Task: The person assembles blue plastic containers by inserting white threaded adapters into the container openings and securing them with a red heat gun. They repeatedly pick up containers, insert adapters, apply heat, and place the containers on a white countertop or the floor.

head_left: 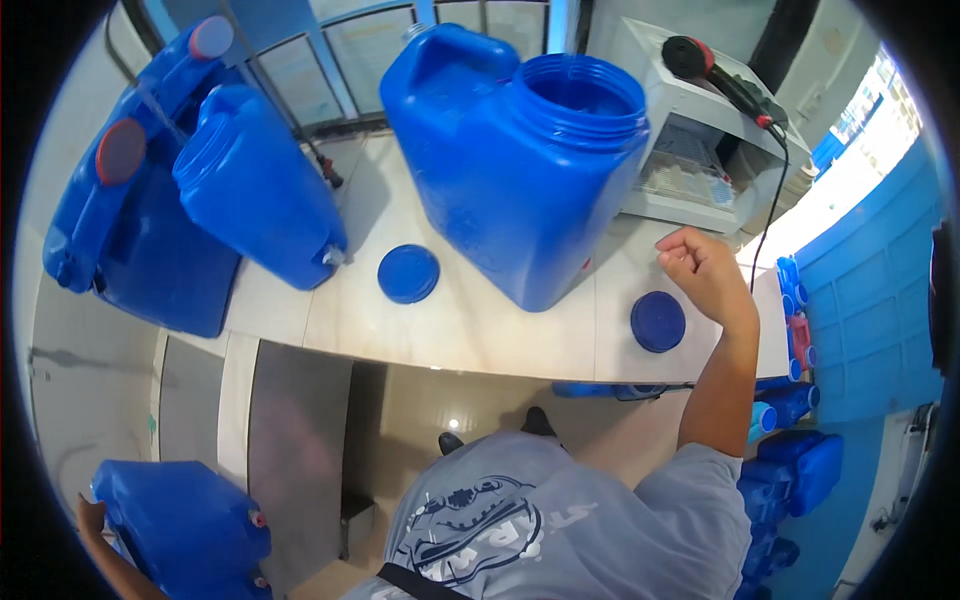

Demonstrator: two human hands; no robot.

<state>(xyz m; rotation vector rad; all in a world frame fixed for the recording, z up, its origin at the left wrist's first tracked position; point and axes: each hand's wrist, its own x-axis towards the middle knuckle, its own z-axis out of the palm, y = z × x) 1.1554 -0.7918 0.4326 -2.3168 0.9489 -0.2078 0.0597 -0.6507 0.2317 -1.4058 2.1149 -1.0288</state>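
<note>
At the lower left, a blue water jug [185,525] with small taps is beside the counter. My left hand [90,515] grips its far left side; the fingers are partly hidden. My right hand [703,275], fingers curled and nothing seen in them, hovers over the counter's right end near a dark blue round cap [658,322]. Left of it stands a large uncapped blue jug [500,170], with a faint clear stream above its wide mouth. Another blue cap [408,273] lies flat between this jug and a smaller uncapped blue jug [255,195] with a tap.
Blue jugs with a red cap [120,152] and a pale cap [211,38] crowd the counter's left end. A heat gun [710,75] lies on a white cabinet [690,190], its cord hanging down. Several blue jugs [790,470] are stacked at the right. The pale counter [470,335] has a front edge.
</note>
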